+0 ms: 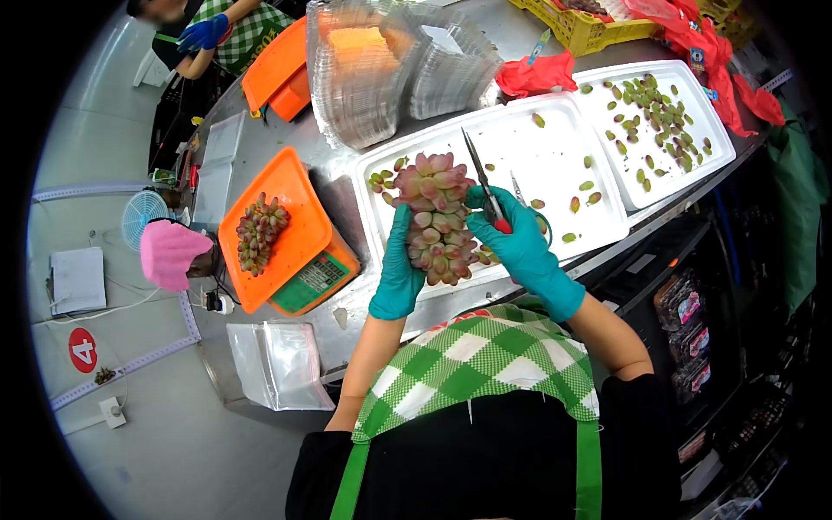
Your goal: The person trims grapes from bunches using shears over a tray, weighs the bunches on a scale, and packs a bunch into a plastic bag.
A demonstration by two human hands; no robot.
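Note:
A cluster of plump pink-and-green succulent rosettes (438,195) is held up over the near left part of a white tray (620,227). My left hand (400,270), in a teal glove, is closed around its left side. In my right hand (524,247), also gloved in teal, is a pair of scissors (479,165) with a long dark pointed blade and red at the handle. The blade points up and away, just right of the rosettes. My right fingertips are right at the cluster's edge. Loose succulent leaves (575,204) lie in the tray.
A second white tray (637,204) with many leaves stands right. Left, an orange scale (299,195) bears another succulent (262,232). Clear plastic boxes (355,95), a red bag (537,75) and a yellow crate (589,35) stand behind. A co-worker's blue-gloved hand (204,32) shows upper left.

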